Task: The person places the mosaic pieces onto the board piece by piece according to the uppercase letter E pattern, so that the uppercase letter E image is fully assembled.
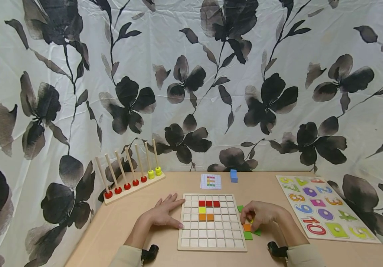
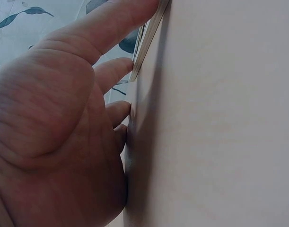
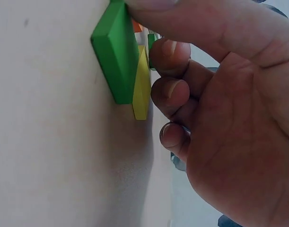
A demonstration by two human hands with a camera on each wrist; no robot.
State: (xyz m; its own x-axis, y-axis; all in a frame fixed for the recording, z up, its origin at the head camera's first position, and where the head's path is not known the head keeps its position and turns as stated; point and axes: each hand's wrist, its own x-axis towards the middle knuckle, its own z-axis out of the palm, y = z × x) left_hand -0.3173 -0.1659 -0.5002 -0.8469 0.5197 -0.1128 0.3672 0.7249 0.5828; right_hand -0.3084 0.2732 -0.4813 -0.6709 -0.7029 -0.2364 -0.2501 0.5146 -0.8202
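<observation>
A wooden grid board with white squares lies at the middle of the table. Three red tiles, a yellow tile and two orange tiles sit in its cells. My left hand rests with spread fingers along the board's left edge, thumb at the rim. My right hand is over loose tiles beside the right edge, fingers curled and thumb low; I cannot tell whether it pinches one. Around it are an orange tile, green tiles and, partly hidden, a yellow tile.
Behind the board lie a pattern card and a blue block. A peg stand with red and yellow beads is at back left. A number puzzle board lies at right. A flowered cloth hangs behind the table.
</observation>
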